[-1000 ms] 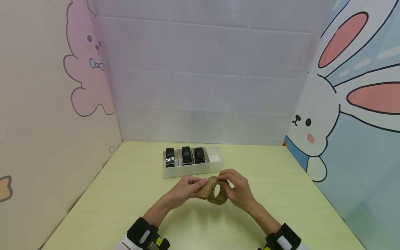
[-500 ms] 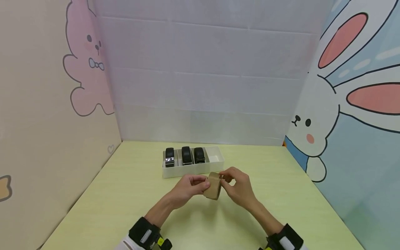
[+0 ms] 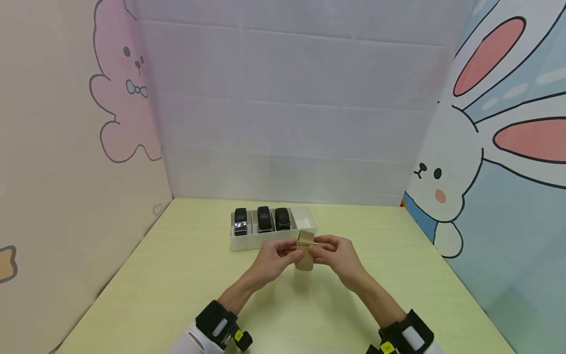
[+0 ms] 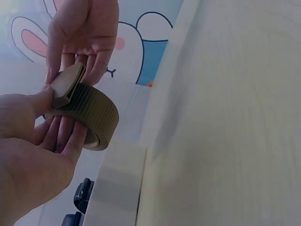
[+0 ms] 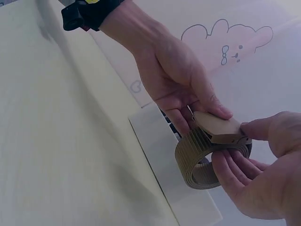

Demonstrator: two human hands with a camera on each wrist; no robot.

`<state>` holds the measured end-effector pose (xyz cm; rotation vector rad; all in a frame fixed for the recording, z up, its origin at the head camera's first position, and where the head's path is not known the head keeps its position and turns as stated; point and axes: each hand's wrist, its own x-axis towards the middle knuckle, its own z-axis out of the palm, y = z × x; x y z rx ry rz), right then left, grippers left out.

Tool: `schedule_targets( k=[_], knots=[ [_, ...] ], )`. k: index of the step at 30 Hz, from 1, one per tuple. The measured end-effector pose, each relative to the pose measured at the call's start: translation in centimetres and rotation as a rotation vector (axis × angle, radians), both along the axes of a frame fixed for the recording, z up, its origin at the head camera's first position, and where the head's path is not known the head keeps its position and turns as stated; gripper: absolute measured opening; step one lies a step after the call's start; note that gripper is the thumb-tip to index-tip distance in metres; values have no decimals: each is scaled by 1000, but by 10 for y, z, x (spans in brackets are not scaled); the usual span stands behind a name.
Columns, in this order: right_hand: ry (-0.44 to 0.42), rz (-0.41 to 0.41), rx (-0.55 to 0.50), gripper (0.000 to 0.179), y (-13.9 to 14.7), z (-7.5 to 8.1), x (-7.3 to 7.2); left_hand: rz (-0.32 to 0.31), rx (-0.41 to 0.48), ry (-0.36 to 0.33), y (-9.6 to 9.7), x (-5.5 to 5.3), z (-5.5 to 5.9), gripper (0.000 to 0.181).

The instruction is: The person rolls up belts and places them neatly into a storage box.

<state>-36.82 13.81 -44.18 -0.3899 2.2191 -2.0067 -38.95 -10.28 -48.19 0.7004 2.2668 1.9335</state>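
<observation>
Between my two hands, above the table, is a rolled tan webbing belt [image 3: 304, 263] with ribbed fabric and a flat tan buckle [image 5: 218, 126]. My left hand [image 3: 273, 261] pinches the buckle end, thumb on the plate and fingers inside the coil, as the left wrist view shows. From the other side my right hand [image 3: 339, 258] grips the belt at the buckle, its thumb at the plate's edge. Several wound layers show in the right wrist view. In the head view the coil is seen edge-on.
Just behind the hands stands a white divided box [image 3: 254, 243]. Three rolled black belts sit in it: a left one [image 3: 240, 216] with a shiny buckle, a middle one [image 3: 264, 217] and a right one [image 3: 282, 217]. A white sheet [image 3: 283, 123] hangs at the table's back edge.
The belt has turned from showing its open coil to edge-on, buckle end up. Both hands have moved slightly up toward the box, and the left has shifted right, closer to the right hand.
</observation>
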Motion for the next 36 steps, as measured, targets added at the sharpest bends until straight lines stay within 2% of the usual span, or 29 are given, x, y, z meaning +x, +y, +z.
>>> schedule_targets(
  k=[5,12,19,26,32,34,36],
  knots=[
    [62,-13,70,49,8,4,-18,30,-36,47,9,-14,13,41],
    [240,-14,225,52,13,16,-52,84,-97,152,18,-47,32,44],
    [438,-12,363,53,10,19,-87,205,-193,257,31,-75,35,48],
    [496,-74,434,55,-1,14,-115,346,-284,330,47,-97,30,46],
    [513,-135,460,52,-9,1,-130,460,-369,410,58,-104,23,34],
    [511,-139,476,53,-10,-5,-131,491,-407,465,59,-120,3,28],
    [517,-139,497,55,-10,-11,-131,505,-443,481,60,-134,-15,26]
  ],
)
